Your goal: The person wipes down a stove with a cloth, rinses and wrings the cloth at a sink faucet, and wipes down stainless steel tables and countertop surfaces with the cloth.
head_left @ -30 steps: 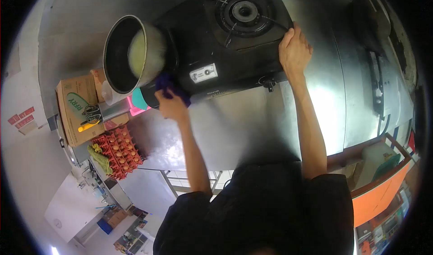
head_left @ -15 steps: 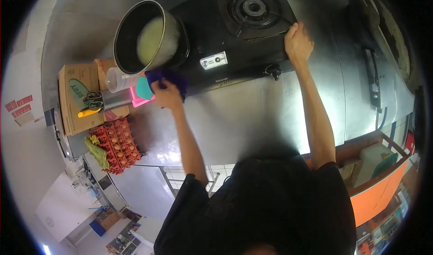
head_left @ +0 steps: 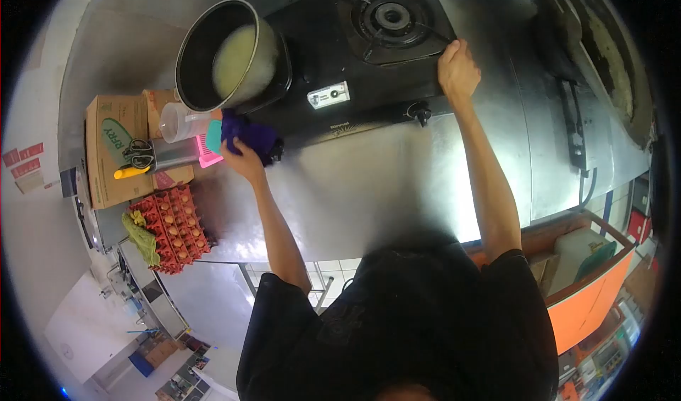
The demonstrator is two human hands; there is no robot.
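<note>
My left hand [head_left: 243, 161] is closed on a dark purple cloth [head_left: 250, 137] at the front left corner of the black gas stove [head_left: 312, 126]. Behind the cloth stands a deep dark pot [head_left: 186, 64] with pale yellowish liquid inside, on the stove's left side. My right hand [head_left: 460, 72] grips the stove's right edge, beside the bare burner [head_left: 391, 16]; its fingertips are partly hidden. A black control knob [head_left: 420, 113] sits on the front panel, left of my right forearm.
Left of the cloth are a pink slotted item [head_left: 206, 152], a clear plastic cup [head_left: 177, 123], scissors [head_left: 138, 154] and a cardboard box [head_left: 110, 142]. Stacked red egg trays [head_left: 170, 227] stand near the counter's left front. An orange drawer [head_left: 592, 309] is at the lower right.
My left hand and the cloth have moved slightly left and toward me, and the stove's left knob shows beside the cloth. My right hand stays on the stove edge. The view has shifted a little.
</note>
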